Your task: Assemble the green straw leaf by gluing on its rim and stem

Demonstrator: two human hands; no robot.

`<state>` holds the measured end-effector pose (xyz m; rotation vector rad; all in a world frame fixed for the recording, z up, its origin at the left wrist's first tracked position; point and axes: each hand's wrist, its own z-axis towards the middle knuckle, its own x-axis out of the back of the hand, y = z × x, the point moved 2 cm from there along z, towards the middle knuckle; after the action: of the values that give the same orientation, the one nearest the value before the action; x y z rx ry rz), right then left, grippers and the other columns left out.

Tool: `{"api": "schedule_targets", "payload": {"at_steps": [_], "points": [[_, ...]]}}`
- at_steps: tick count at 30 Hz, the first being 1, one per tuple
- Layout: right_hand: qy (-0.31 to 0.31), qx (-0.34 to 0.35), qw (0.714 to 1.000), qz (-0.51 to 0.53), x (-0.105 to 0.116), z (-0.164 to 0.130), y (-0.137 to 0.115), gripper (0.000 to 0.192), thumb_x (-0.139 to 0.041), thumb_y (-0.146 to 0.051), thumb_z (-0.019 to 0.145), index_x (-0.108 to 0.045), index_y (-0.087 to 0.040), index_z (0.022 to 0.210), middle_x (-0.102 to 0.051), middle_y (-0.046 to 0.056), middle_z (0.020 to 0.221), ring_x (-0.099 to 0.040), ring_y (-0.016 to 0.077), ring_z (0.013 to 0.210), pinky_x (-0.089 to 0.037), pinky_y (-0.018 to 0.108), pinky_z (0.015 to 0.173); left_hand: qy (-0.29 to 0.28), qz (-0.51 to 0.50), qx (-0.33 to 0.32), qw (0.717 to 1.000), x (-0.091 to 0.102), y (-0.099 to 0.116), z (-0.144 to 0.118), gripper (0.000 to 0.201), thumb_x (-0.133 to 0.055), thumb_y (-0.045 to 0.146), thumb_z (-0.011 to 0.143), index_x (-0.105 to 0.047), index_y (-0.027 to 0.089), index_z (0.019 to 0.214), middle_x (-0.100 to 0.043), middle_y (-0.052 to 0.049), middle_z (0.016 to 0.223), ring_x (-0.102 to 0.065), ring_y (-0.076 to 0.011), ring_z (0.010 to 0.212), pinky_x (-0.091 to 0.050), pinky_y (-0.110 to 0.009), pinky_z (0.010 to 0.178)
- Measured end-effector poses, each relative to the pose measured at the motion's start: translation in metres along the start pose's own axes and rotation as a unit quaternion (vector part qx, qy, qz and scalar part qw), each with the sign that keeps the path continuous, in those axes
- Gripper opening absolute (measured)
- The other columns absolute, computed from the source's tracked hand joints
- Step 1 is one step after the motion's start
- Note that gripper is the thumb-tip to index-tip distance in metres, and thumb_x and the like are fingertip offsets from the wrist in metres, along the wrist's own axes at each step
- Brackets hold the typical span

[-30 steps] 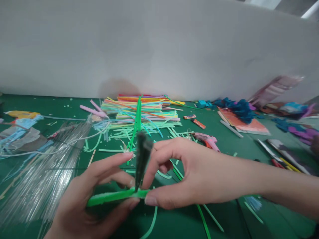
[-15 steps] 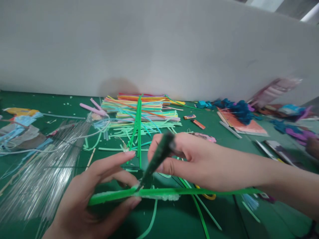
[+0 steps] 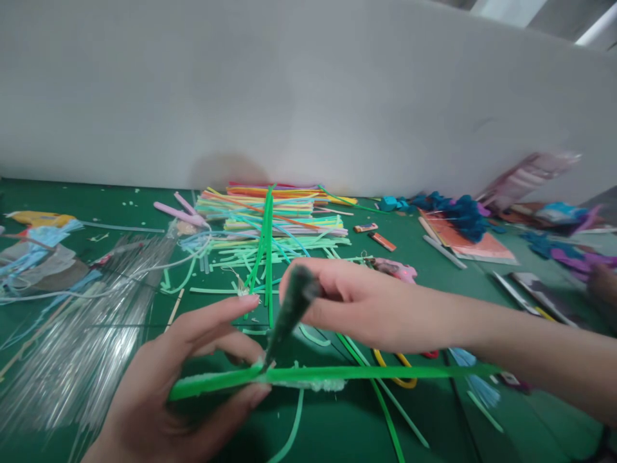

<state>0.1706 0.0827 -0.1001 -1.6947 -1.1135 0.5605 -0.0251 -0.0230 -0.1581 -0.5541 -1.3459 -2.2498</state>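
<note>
My left hand pinches a bright green stick that lies level and runs right under my right forearm; a pale fuzzy strip shows along its underside. My right hand holds a dark green tape strip pulled taut and slanting down to the stick beside my left fingertips. Both hands hover over the green table.
A heap of coloured strips lies behind the hands. Clear thin rods spread at the left. A pink glue gun, yellow-handled scissors, blue felt scraps and an orange sheet lie to the right, with a white wall behind.
My right hand let go of the green stick, rose with the dark tape and drew it out at a slant. The stick now shows at full length. My left hand stayed put.
</note>
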Motion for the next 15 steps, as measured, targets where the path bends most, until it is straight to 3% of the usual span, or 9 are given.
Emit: {"api": "schedule_targets", "payload": {"at_steps": [3, 8, 10, 13, 14, 15], "points": [[-0.019, 0.032, 0.98, -0.195, 0.007, -0.002, -0.004, 0.023, -0.067, -0.046, 0.09, -0.067, -0.023, 0.09, -0.055, -0.005, 0.07, -0.045, 0.0101, 0.059, -0.032, 0.025, 0.053, 0.002, 0.023, -0.008, 1.0, 0.001, 0.0, 0.0, 0.056, -0.065, 0.023, 0.087, -0.046, 0.031, 0.139, -0.075, 0.008, 0.082, -0.074, -0.0117, 0.08, -0.056, -0.023, 0.09], [-0.008, 0.018, 0.908, -0.42, 0.027, -0.012, 0.0, 0.028, -0.065, -0.049, 0.089, -0.075, -0.023, 0.083, -0.067, 0.003, 0.086, -0.06, 0.0201, 0.083, -0.04, 0.03, 0.067, 0.025, 0.061, -0.028, 0.997, 0.002, -0.003, 0.006, 0.052, -0.068, 0.027, 0.085, -0.053, 0.031, 0.134, -0.076, 0.009, 0.083, -0.074, -0.011, 0.077, -0.057, -0.018, 0.084], [0.069, -0.011, 0.859, -0.507, 0.039, -0.02, 0.001, 0.032, -0.056, -0.045, 0.095, -0.071, -0.022, 0.079, -0.066, 0.004, 0.078, -0.059, 0.0196, 0.072, -0.037, 0.031, 0.062, 0.041, 0.063, 0.012, 0.997, 0.002, -0.005, 0.008, 0.046, -0.072, 0.032, 0.082, -0.059, 0.035, 0.126, -0.077, 0.012, 0.083, -0.074, -0.0084, 0.072, -0.057, -0.013, 0.076], [0.244, -0.021, 0.781, -0.575, 0.048, -0.034, -0.005, 0.048, -0.039, -0.045, 0.102, -0.066, -0.019, 0.071, -0.064, 0.006, 0.067, -0.054, 0.018, 0.059, -0.032, 0.032, 0.057, 0.07, 0.065, 0.085, 0.992, 0.003, -0.006, 0.01, 0.026, -0.076, 0.038, 0.078, -0.068, 0.038, 0.103, -0.077, 0.015, 0.086, -0.074, -0.0063, 0.072, -0.056, -0.008, 0.068], [0.281, 0.002, 0.779, -0.561, 0.047, -0.037, -0.009, 0.049, -0.039, -0.048, 0.101, -0.068, -0.019, 0.074, -0.065, 0.006, 0.069, -0.056, 0.0183, 0.06, -0.032, 0.031, 0.056, 0.074, 0.066, 0.093, 0.991, 0.003, -0.006, 0.011, 0.021, -0.077, 0.037, 0.077, -0.069, 0.039, 0.096, -0.077, 0.016, 0.086, -0.073, -0.0056, 0.071, -0.055, -0.008, 0.068], [0.292, 0.034, 0.795, -0.531, 0.043, -0.039, -0.011, 0.047, -0.042, -0.052, 0.1, -0.07, -0.02, 0.079, -0.068, 0.006, 0.075, -0.059, 0.0185, 0.064, -0.035, 0.03, 0.057, 0.074, 0.066, 0.092, 0.991, 0.004, -0.006, 0.012, 0.017, -0.077, 0.036, 0.077, -0.07, 0.039, 0.091, -0.077, 0.017, 0.085, -0.073, -0.0051, 0.07, -0.055, -0.007, 0.068]]}}
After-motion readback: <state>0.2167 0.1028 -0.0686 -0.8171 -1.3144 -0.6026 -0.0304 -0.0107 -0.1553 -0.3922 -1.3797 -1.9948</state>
